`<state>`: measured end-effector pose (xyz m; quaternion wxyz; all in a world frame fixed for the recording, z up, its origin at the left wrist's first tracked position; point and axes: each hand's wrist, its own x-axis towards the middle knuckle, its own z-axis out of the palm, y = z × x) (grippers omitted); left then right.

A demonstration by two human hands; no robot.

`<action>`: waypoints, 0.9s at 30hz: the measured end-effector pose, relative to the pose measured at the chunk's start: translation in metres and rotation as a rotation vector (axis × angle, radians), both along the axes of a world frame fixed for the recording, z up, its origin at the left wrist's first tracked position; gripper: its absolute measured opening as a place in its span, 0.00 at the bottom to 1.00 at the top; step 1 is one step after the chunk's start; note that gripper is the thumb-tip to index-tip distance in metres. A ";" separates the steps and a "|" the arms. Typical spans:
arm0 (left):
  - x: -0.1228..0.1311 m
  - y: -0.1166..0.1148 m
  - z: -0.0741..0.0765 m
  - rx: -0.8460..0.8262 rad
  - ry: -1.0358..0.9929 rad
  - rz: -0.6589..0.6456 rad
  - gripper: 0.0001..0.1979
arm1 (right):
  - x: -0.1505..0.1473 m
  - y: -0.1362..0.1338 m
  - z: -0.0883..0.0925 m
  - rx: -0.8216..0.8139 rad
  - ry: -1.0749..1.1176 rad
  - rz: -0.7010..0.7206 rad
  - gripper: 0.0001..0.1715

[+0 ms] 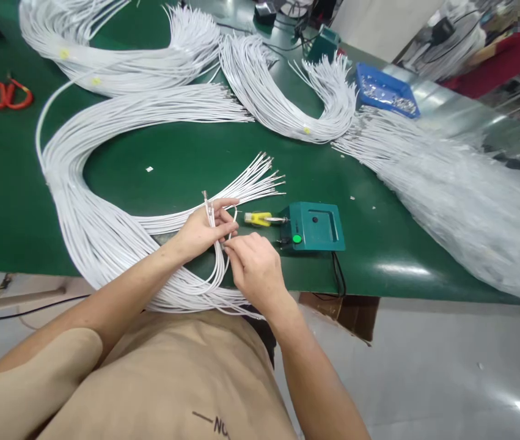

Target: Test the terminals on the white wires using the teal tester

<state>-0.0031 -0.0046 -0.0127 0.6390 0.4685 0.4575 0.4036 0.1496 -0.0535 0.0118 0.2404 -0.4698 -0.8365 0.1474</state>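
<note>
In the head view my left hand [207,225] is closed around a few white cables [217,269], whose ends stick up past its fingers. My right hand [254,260] pinches at the same cables just below and to the right, its fingertips close to the left ones. What exactly sits between the right fingertips is too small to make out. Beneath both hands a big curved bundle of white cables [69,177] lies on the table. Just right of the hands is a small green device [317,226] with a lit green button and a yellow-tagged metal tip [258,219].
Red-handled scissors [5,95] lie at the left of the green table [186,146]. More white cable bundles [287,116] fill the back. A blue tray [385,90] of small parts stands behind a plastic-covered bundle [465,195]. A person in a red sleeve [502,58] is at the far right.
</note>
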 end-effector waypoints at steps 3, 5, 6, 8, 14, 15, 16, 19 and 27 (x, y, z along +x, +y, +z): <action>0.000 -0.006 0.009 0.038 0.002 0.016 0.30 | 0.000 0.010 0.008 0.068 0.160 -0.171 0.10; 0.002 -0.011 0.015 0.072 0.024 0.012 0.29 | 0.003 0.021 0.016 0.079 0.229 -0.259 0.07; 0.002 -0.014 0.017 0.093 0.037 0.005 0.28 | 0.003 0.026 0.020 0.071 0.240 -0.279 0.06; 0.004 -0.019 0.022 0.126 0.059 -0.012 0.24 | 0.004 0.034 0.025 0.045 0.243 -0.275 0.04; 0.004 -0.026 0.028 0.109 0.075 -0.002 0.21 | 0.009 0.037 0.022 -0.071 0.287 -0.263 0.07; 0.004 -0.026 0.029 0.107 0.077 -0.002 0.21 | 0.011 0.037 0.022 -0.087 0.267 -0.287 0.07; 0.004 -0.027 0.029 0.107 0.078 -0.002 0.21 | 0.012 0.036 0.022 -0.100 0.254 -0.316 0.07; 0.003 -0.027 0.029 0.107 0.073 -0.001 0.21 | 0.013 0.035 0.024 -0.153 0.312 -0.327 0.08; 0.005 -0.015 0.021 -0.003 0.003 -0.007 0.23 | 0.024 0.048 0.019 -0.056 -0.023 -0.153 0.08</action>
